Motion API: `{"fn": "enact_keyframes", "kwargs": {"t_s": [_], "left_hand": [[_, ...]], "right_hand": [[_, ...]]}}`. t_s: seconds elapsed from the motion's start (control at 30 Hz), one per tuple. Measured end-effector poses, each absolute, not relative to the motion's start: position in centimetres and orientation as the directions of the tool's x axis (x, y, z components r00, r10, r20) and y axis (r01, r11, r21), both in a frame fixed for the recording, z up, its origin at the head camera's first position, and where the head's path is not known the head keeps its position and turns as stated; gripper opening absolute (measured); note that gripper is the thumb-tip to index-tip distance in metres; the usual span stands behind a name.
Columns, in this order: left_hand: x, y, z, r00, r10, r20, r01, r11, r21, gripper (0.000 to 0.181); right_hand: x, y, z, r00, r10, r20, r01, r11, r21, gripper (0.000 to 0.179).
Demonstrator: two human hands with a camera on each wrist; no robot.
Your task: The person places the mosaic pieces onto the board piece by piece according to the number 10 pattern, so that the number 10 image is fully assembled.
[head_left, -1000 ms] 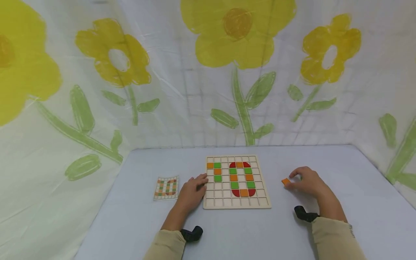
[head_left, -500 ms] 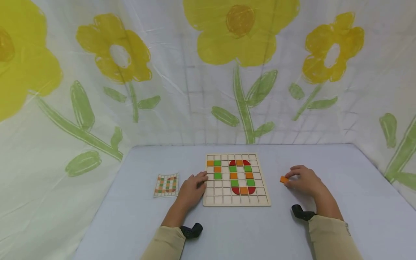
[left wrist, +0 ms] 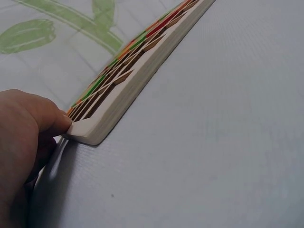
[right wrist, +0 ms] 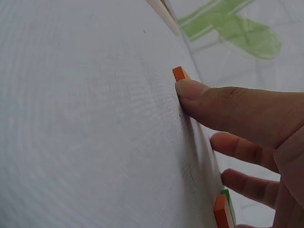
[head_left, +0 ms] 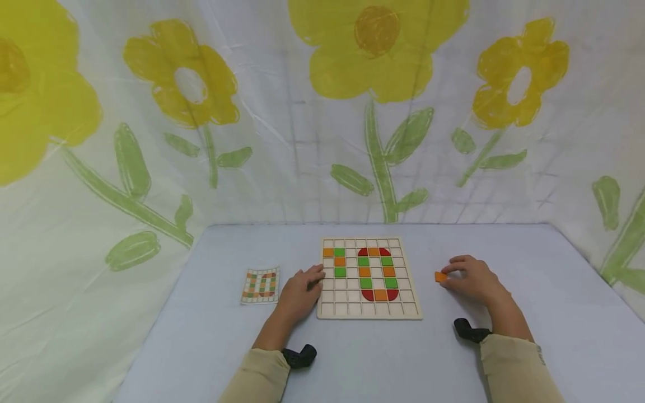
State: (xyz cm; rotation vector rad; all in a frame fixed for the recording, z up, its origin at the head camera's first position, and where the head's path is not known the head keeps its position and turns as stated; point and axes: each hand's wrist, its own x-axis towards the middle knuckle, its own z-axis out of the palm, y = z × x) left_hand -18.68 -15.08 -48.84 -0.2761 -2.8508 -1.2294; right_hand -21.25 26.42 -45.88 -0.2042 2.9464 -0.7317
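A wooden grid board [head_left: 370, 314] lies in the middle of the table in the head view, with orange, green and red tiles set in some of its cells. My left hand [head_left: 299, 298] rests along the board's left edge; its digits touch the rim, as the left wrist view also shows. Right of the board, my right hand [head_left: 473, 281] pinches an orange square tile [head_left: 440, 277] between thumb and finger, low over the table. In the right wrist view the same tile [right wrist: 179, 72] sticks out past the thumb tip.
A small pattern card [head_left: 260, 285] with a coloured grid lies left of the left hand. Under the right hand, an orange tile [right wrist: 221, 211] and a green tile [right wrist: 229, 205] sit near the lower fingers. A flowered curtain [head_left: 302, 184] stands behind the table.
A second ago the right thumb and finger stood apart at the orange tile; now they pinch it. The tile has shifted slightly left. The left hand keeps its place at the board.
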Motion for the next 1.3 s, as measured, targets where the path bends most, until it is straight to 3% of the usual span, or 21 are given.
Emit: {"fn": "enact_keyframes", "kwargs": {"t_s": [0.27,0.53,0.93,1.3], "left_hand": [[-18.8,-15.3,-48.6,-0.984,0.149,0.099,0.175,0.678,0.714,0.033],[-18.8,-15.3,-48.7,-0.984,0.145,0.099,0.172,0.672,0.721,0.033],[-19.1,-14.9,-49.1,-0.981,0.166,0.096,0.184,0.673,0.716,0.033],[-18.9,-15.2,-48.9,-0.982,0.169,0.079,0.176,0.689,0.703,0.032]], "right_hand": [[-21.8,25.4,-45.7,-0.984,-0.177,0.008,-0.155,0.839,-0.522,0.038],[-22.5,20.6,-44.2,-0.973,-0.222,0.064,-0.225,0.850,-0.476,0.029],[-22.1,8.1,-43.6,-0.924,-0.383,-0.017,-0.298,0.745,-0.597,0.025],[-21.5,4.6,-44.9,-0.915,-0.404,-0.016,-0.339,0.788,-0.513,0.017]]}}
